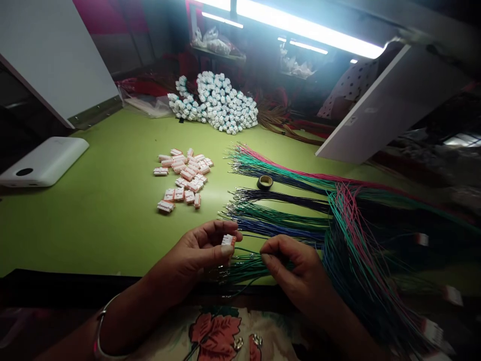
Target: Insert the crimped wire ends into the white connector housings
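Observation:
My left hand (pixel 203 248) pinches a small white and orange connector housing (pixel 228 241) between thumb and fingers. To its right, my right hand (pixel 291 260) is closed, thumb against forefinger, on a thin green wire (pixel 250 251) whose end points toward the housing. Whether the wire touches the housing I cannot tell. Beneath both hands lies a bunch of green wires (pixel 248 268) with metal terminals at the tips. Bundles of blue wires (pixel 289 230) and dark purple wires (pixel 285 197) lie just beyond.
Loose connector housings (pixel 188 173) are scattered on the green table (pixel 112 200). A black tape roll (pixel 265 182) sits among the wires. Behind stands a heap of white connectors (pixel 225 103). A white power bank (pixel 45 160) lies at left, and a lamp (pixel 308 27) hangs overhead.

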Motion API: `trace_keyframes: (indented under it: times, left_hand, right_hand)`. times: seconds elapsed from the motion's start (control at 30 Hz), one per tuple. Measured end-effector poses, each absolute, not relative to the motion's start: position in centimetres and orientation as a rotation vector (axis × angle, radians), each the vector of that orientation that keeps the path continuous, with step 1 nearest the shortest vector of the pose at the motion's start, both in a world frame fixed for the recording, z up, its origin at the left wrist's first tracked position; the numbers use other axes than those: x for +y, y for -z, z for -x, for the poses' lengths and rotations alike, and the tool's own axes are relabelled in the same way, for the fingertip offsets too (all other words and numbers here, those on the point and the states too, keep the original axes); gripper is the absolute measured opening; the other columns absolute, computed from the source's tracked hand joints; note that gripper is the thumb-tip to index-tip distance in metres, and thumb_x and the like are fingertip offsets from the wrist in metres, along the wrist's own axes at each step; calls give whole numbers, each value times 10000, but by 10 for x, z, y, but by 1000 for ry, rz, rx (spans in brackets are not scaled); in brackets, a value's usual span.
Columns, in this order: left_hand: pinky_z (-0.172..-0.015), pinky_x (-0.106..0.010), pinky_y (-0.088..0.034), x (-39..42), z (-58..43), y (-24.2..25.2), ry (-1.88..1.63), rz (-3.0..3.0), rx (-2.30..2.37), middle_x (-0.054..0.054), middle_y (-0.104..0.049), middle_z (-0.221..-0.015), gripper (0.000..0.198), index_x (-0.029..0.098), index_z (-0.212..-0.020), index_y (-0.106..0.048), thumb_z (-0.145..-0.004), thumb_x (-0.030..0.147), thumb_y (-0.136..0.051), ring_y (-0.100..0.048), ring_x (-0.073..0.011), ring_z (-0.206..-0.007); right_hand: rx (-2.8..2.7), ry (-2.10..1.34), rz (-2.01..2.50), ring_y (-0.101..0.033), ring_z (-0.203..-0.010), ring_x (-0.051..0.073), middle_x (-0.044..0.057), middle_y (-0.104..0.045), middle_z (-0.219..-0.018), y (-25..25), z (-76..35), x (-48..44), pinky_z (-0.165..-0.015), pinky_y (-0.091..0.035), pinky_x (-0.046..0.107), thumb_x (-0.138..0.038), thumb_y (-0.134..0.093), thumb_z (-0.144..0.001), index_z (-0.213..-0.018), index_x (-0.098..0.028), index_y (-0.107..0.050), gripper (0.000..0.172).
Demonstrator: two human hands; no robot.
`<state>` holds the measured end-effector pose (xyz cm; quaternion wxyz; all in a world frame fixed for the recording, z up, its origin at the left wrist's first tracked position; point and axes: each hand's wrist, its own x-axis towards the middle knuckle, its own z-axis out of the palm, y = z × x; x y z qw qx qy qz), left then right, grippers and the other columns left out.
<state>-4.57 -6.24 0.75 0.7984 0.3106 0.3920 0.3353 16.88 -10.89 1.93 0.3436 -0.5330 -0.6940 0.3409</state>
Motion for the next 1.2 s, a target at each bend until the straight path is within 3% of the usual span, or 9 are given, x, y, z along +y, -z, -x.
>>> trace_keyframes:
  times: [0.5,1.2]
  left_hand:
    - [-487,-167,-516,-68,33,-6,-576,-560,781,-21,-635,-757,238,157,-1022,-677,-802,223,-742,-634,-109,-605]
    - [-462,-175,-543,-73,26,-5,-578,-534,805,-20,-639,-762,208,136,-984,-668,-796,186,-742,-667,-131,-607]
  right_hand:
    - [-1822,-770,1283,-472,-625,107,-35,-517,-677,-13,-166,-115,-592,-348,252,-111,-553,-871,-751,-181,-562,139]
    - [-1927,-734,1235,-465,-631,114,-31,-519,-679,-7,-167,-120,-620,-307,281,-94,-526,-855,-739,-183,-519,147]
